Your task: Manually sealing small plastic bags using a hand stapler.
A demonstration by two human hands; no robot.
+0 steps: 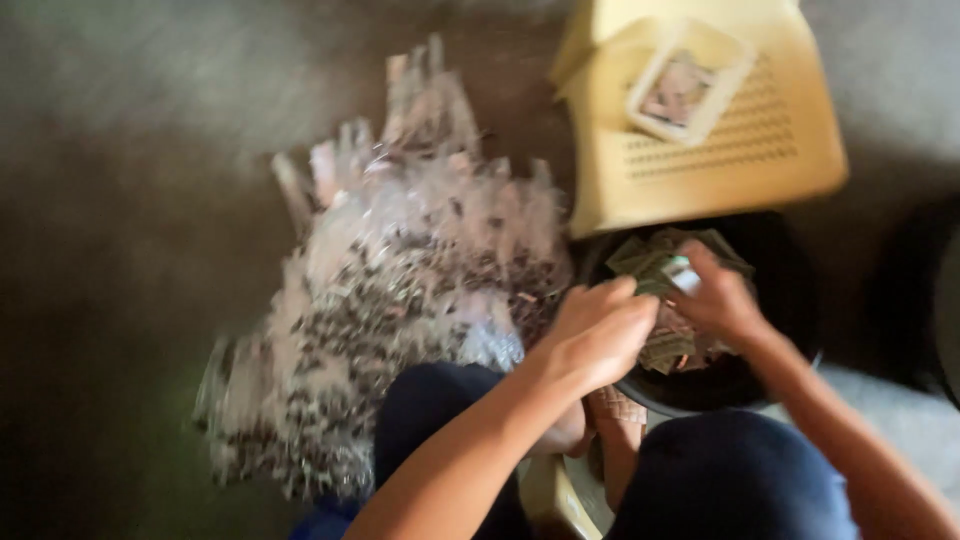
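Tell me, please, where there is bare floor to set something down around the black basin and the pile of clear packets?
Bare floor lies left of the clear packet pile, and above it beside the yellow stool. The black basin is crowded: both hands work over its small packets.

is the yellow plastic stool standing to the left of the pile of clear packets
No, the yellow plastic stool stands to the right of the pile of clear packets, just above the black basin.

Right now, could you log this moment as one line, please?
left hand over black basin | right hand holds small packet | clear bags beside
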